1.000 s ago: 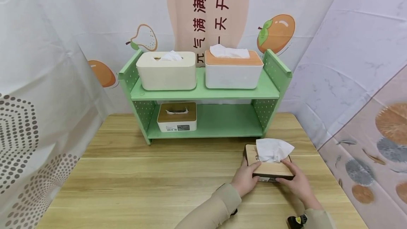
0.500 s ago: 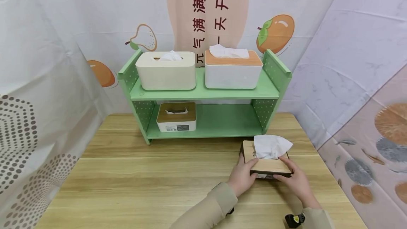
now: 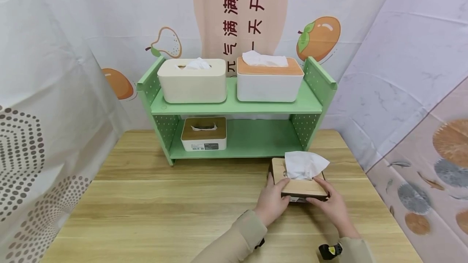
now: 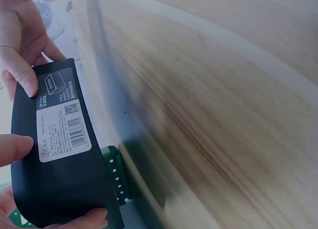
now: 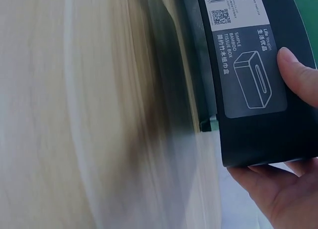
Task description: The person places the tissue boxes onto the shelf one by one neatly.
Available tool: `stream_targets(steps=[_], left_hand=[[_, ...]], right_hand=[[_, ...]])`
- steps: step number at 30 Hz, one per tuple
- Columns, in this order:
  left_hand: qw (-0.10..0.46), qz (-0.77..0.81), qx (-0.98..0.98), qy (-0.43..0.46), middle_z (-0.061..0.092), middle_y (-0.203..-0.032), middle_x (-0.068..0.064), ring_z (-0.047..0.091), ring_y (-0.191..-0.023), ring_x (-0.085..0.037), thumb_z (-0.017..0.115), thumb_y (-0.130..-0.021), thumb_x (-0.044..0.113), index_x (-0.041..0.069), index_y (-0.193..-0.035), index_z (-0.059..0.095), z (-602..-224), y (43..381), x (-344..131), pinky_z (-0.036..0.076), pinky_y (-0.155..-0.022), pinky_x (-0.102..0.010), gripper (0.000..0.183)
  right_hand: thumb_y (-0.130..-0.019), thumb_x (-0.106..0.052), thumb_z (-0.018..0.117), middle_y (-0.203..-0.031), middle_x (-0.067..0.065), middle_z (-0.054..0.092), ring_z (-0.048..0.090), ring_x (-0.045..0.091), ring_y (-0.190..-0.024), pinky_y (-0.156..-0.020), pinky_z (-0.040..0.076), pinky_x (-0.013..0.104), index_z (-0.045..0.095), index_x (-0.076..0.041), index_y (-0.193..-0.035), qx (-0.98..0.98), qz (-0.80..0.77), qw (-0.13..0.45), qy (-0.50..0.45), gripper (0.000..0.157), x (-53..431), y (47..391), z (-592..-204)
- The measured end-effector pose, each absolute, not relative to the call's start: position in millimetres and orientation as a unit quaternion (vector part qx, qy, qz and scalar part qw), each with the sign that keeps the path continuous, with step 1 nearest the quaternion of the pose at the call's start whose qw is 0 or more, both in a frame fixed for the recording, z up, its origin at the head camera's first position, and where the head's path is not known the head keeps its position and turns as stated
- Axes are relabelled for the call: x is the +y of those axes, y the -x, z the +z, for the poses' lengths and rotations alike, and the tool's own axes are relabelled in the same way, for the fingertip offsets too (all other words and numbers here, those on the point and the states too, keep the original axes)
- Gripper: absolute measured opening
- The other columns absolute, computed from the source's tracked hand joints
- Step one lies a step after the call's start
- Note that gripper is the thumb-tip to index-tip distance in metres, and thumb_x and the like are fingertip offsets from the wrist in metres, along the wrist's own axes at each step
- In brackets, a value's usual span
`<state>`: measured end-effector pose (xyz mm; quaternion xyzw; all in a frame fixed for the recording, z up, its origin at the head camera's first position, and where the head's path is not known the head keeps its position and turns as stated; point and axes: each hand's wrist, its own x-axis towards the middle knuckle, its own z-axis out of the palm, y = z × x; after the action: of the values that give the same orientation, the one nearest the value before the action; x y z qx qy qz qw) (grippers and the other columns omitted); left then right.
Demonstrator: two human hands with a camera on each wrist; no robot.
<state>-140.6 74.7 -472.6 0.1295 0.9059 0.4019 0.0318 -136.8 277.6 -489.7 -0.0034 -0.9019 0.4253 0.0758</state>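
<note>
A black tissue box (image 3: 301, 188) with a pale wooden lid and a white tissue sticking up is held between both hands at the right of the table in the head view. My left hand (image 3: 272, 200) grips its left end, and my right hand (image 3: 330, 206) grips its right end, thumbs on the front side. In the left wrist view the box's front label (image 4: 64, 124) faces the camera, with a strip of space between box and table. The right wrist view shows the right thumb (image 5: 298, 77) against the black front and the fingers round the end.
Behind stands a green two-tier shelf (image 3: 235, 108). On its upper tier are a cream tissue box (image 3: 193, 88) and a white tissue box (image 3: 268, 88) with a wooden lid. A smaller white tissue box (image 3: 204, 135) sits on the lower tier's left. The wooden table (image 3: 157, 206) lies in front.
Both hands have carried the black tissue box a little to the left and away from me, towards the shelf. The other boxes have stayed where they were.
</note>
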Motion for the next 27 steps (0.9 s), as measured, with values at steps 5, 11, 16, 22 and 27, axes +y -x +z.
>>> stream_targets(steps=[5, 11, 16, 22, 27], left_hand=[[0.028, 0.411, 0.904, -0.118, 0.018, -0.148, -0.033, 0.04, -0.038, -0.009, 0.066, -0.084, 0.018, 0.026, -0.134, 0.05, -469.6, 139.1, 69.2, 0.045, -0.052, -0.017, 0.053], [0.013, 0.41, 0.904, -0.121, 0.019, -0.146, -0.036, 0.034, -0.036, -0.004, 0.067, -0.084, 0.017, 0.023, -0.133, 0.051, -466.5, 137.3, 62.4, 0.041, -0.046, -0.013, 0.052], [-0.005, 0.402, 0.906, -0.13, 0.022, -0.144, -0.038, 0.034, -0.037, -0.003, 0.067, -0.084, 0.016, 0.02, -0.132, 0.053, -465.2, 136.8, 56.8, 0.042, -0.049, -0.014, 0.051], [-0.033, 0.381, 0.914, -0.135, 0.026, -0.141, -0.04, 0.052, -0.046, -0.014, 0.068, -0.083, 0.018, 0.019, -0.13, 0.054, -464.6, 138.7, 48.8, 0.052, -0.061, -0.025, 0.049], [-0.061, 0.381, 0.912, -0.136, 0.026, -0.14, -0.042, 0.058, -0.055, -0.018, 0.068, -0.082, 0.018, 0.018, -0.129, 0.055, -461.6, 142.9, 41.9, 0.05, -0.058, -0.022, 0.049]], right_hand=[[-0.069, -0.015, 0.081, -0.134, 0.018, 0.051, 0.045, 0.023, -0.121, -0.085, 0.025, -0.002, 0.053, -0.008, -0.129, -0.9, 0.427, 0.092, -0.004, 0.066, 269.1, 137.4, -489.2], [-0.068, -0.015, 0.081, -0.132, 0.018, 0.053, 0.045, 0.004, -0.116, -0.086, 0.026, -0.001, 0.054, -0.008, -0.128, -0.892, 0.44, 0.102, -0.011, 0.066, 261.9, 137.0, -488.2], [-0.069, -0.014, 0.081, -0.135, 0.018, 0.05, 0.046, 0.027, -0.122, -0.085, 0.027, 0.001, 0.052, -0.008, -0.129, -0.893, 0.443, 0.085, -0.005, 0.066, 257.3, 138.4, -485.9], [-0.07, -0.01, 0.08, -0.138, 0.018, 0.048, 0.045, 0.033, -0.124, -0.089, 0.034, 0.011, 0.051, -0.008, -0.131, -0.894, 0.443, 0.071, -0.009, 0.067, 250.7, 141.3, -480.6], [-0.071, -0.012, 0.079, -0.142, 0.022, 0.041, 0.039, 0.04, -0.129, -0.096, 0.042, 0.042, 0.05, -0.008, -0.132, -0.891, 0.447, 0.069, -0.021, 0.067, 244.5, 148.8, -473.2]])
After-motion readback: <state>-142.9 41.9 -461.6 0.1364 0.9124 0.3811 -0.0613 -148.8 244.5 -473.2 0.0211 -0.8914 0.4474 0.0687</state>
